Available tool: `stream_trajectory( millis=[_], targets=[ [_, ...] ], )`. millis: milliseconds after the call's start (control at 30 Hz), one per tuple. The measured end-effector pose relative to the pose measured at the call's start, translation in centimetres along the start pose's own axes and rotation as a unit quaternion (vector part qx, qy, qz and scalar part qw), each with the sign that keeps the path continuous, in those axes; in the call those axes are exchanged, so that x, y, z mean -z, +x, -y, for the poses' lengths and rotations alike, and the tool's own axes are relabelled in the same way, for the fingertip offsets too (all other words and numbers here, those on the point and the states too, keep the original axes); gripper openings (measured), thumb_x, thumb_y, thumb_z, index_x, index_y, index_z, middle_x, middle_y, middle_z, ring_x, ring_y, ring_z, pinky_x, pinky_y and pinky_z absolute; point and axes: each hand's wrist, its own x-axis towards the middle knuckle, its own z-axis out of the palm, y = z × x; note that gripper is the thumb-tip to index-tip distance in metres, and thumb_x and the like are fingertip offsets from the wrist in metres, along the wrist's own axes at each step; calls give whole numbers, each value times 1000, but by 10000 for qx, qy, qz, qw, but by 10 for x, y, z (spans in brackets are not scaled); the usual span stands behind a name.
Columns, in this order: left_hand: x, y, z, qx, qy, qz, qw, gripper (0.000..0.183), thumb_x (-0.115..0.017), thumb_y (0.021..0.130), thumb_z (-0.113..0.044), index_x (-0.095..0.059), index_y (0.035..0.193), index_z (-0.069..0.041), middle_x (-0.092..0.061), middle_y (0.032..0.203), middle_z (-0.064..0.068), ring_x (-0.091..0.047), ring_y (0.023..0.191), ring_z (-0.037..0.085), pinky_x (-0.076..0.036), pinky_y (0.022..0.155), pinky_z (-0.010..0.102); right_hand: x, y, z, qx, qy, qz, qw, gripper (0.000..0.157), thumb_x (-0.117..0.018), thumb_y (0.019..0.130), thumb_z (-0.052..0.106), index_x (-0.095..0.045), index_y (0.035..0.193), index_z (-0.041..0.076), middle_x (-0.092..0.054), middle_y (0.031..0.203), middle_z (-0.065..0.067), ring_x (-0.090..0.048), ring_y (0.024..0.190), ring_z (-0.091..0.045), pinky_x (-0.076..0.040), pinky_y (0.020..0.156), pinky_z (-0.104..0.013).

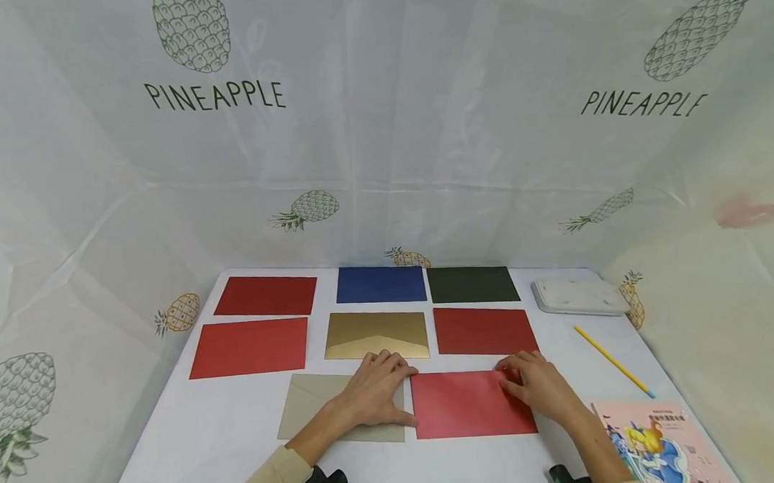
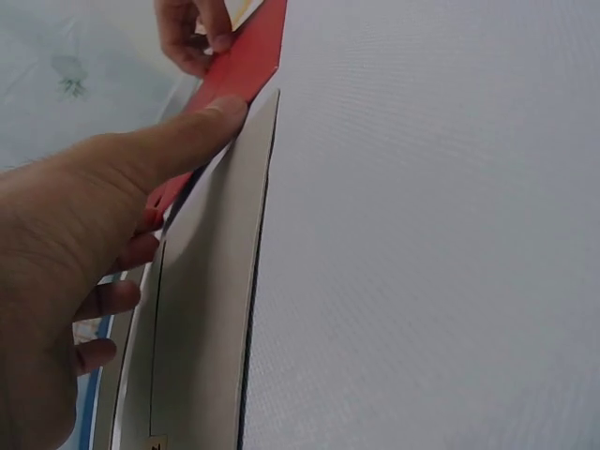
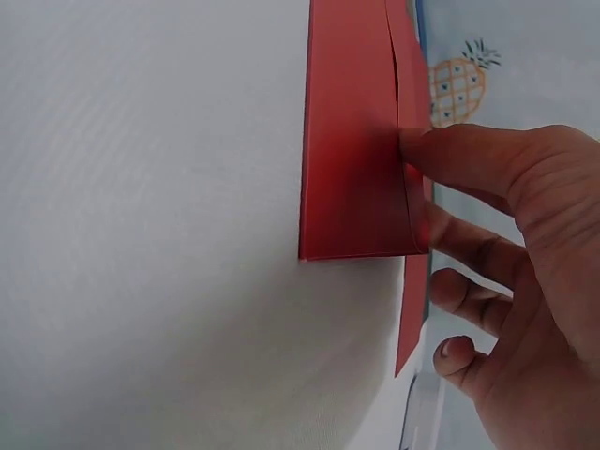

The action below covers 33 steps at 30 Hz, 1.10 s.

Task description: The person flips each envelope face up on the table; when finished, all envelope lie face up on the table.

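Note:
A light red envelope (image 1: 468, 405) lies between my two hands at the front of the table, its flap line visible in the right wrist view. My right hand (image 1: 537, 382) pinches its upper right part, with the thumb on the flap and the index finger behind. My left hand (image 1: 377, 392) holds its left side, thumb low on the edge and index finger at the upper corner. Under the left hand is a grey-beige envelope (image 1: 310, 410), partly covered by that hand. Just behind lie a gold envelope (image 1: 374, 328) and a darker red envelope (image 1: 484, 331).
Farther back are a dark red envelope (image 1: 266, 296), a blue one (image 1: 381, 285) and a dark green one (image 1: 473, 285). Another red envelope (image 1: 252, 348) lies left. On the right are a white case (image 1: 577, 296), a yellow pencil (image 1: 613, 361) and a pink picture booklet (image 1: 658, 438).

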Motion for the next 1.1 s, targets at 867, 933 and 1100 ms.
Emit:
stream_trajectory(
  millis=[867, 933, 1100],
  targets=[
    [-1, -1, 0, -159, 32, 37, 9999, 84, -72, 70, -76, -63, 136, -25, -54, 122, -9, -46, 109, 11, -38, 93, 39, -7, -5, -3, -53, 481, 96, 9988, 24, -80, 85, 16, -72, 107, 20, -58, 101, 5, -49, 93, -15, -50, 73, -29],
    [-2, -2, 0, -144, 45, 46, 9999, 84, -72, 70, -76, -63, 137, -26, -54, 122, -9, -46, 109, 11, -38, 93, 39, -6, -5, -2, -61, 500, 103, 9987, 24, -80, 85, 16, -72, 107, 20, -58, 102, 5, -49, 94, -15, -50, 73, -29],
    [-3, -2, 0, -86, 24, 73, 9999, 82, -73, 71, -74, -63, 137, -26, -54, 123, -8, -46, 109, 12, -37, 93, 40, -7, -6, -2, -106, 551, 147, 9983, 25, -80, 85, 16, -71, 109, 20, -58, 105, 4, -50, 96, -15, -52, 77, -32]
  ],
)
